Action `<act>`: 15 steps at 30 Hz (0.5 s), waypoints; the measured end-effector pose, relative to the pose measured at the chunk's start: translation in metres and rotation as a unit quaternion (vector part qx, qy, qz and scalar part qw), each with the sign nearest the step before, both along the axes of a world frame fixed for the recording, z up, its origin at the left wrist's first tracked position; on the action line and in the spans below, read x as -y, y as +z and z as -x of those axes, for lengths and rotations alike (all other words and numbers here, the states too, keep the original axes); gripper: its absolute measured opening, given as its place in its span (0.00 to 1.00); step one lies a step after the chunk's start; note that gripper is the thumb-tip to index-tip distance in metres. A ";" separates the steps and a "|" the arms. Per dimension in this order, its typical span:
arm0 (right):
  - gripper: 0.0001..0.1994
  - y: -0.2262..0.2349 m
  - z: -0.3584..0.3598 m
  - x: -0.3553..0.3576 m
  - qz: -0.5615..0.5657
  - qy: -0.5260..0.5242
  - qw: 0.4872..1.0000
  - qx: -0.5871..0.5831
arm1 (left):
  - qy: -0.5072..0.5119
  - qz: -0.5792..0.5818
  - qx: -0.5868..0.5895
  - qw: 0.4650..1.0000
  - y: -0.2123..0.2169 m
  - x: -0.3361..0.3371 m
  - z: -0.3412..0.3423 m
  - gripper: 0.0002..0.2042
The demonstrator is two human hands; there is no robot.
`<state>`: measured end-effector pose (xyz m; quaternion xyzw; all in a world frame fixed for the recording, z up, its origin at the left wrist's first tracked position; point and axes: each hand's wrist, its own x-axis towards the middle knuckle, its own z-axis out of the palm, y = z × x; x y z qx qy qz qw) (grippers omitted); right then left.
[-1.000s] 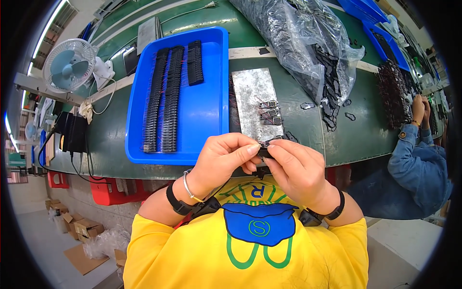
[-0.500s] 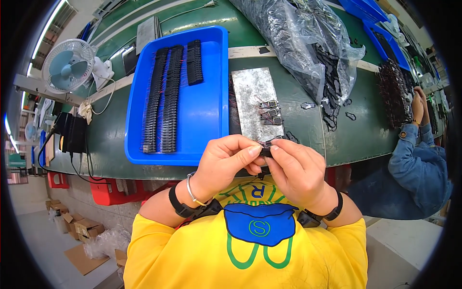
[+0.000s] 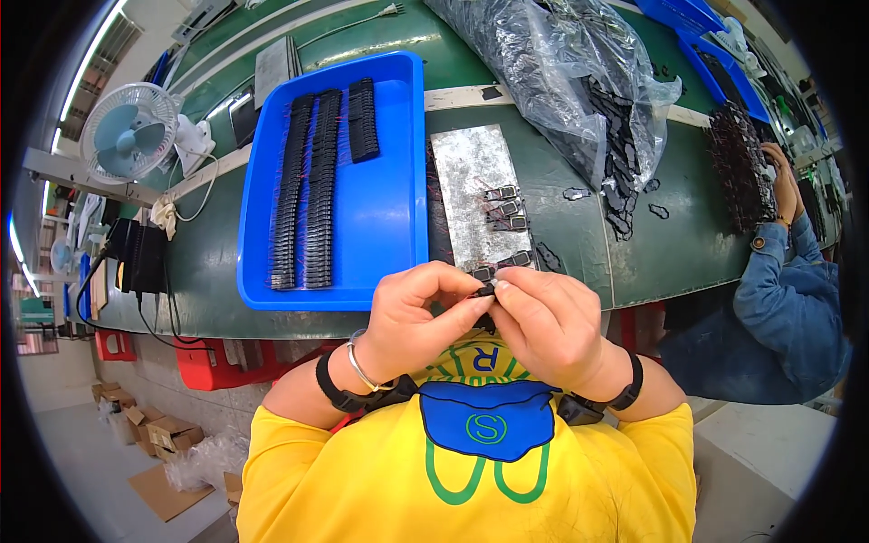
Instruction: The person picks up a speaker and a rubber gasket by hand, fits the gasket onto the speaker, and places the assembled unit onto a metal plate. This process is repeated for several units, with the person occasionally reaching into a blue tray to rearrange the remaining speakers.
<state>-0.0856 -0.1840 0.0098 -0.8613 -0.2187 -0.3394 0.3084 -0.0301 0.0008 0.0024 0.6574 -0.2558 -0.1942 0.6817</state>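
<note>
Hands met at the near edge of the green table (image 3: 652, 262): left hand (image 3: 412, 312) and right hand (image 3: 548, 321) both pinched one small black part (image 3: 484, 291) between fingertips, just in front of the grey metal plate (image 3: 471, 181). Blue tray (image 3: 398, 217) with rows of black parts sat left of the plate; clear plastic bag (image 3: 561, 81) lay behind

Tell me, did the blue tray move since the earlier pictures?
No. The blue tray lies at the same place beside the metal plate.
</note>
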 end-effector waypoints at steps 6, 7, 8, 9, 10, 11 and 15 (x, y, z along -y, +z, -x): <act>0.13 0.010 0.000 0.011 -0.217 0.080 0.951 -0.205 | 0.018 0.078 0.104 0.991 -0.005 -0.005 -0.007 0.06; 0.12 0.007 -0.001 0.013 -0.216 0.107 0.947 -0.214 | 0.016 0.076 0.104 0.992 -0.004 -0.005 -0.008 0.06; 0.12 0.004 -0.003 0.014 -0.214 0.133 0.942 -0.223 | 0.006 0.071 0.121 0.990 -0.004 -0.006 -0.009 0.06; 0.12 0.001 -0.004 0.015 -0.212 0.160 0.936 -0.231 | -0.003 0.066 0.138 0.988 -0.003 -0.007 -0.010 0.06; 0.12 -0.001 -0.005 0.015 -0.214 0.160 0.936 -0.231 | -0.013 0.061 0.155 0.986 -0.003 -0.007 -0.011 0.06; 0.12 -0.004 -0.006 0.014 -0.209 0.164 0.943 -0.202 | -0.013 0.060 0.155 0.986 -0.002 -0.007 -0.012 0.06; 0.11 -0.009 -0.011 0.013 -0.191 0.167 0.959 -0.128 | -0.020 0.045 0.208 0.977 -0.001 -0.007 -0.014 0.07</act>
